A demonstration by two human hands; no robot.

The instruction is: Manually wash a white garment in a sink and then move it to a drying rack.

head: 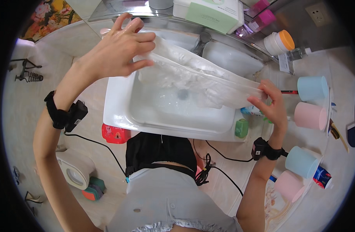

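A wet white cloth [194,78] is stretched over the white washbasin [119,110], its edges pulled out between my two hands. My left hand [128,49] pinches the cloth's upper left end near the basin's back left. At the right end, my right hand [268,100] grips the cloth between thumb and fingers, beyond the basin's right rim. The cloth's lower part hangs into the bowl, where shallow water and a drain [182,94] show. Behind the cloth stands a metal faucet [202,43].
A green soap bar [241,128] lies on the basin's front right corner. Blue and pink cups [312,88] line the right wall. A cotton tissue box [212,17] and jars [279,42] stand on the back shelf. Cables [100,142] run from both wrist devices.
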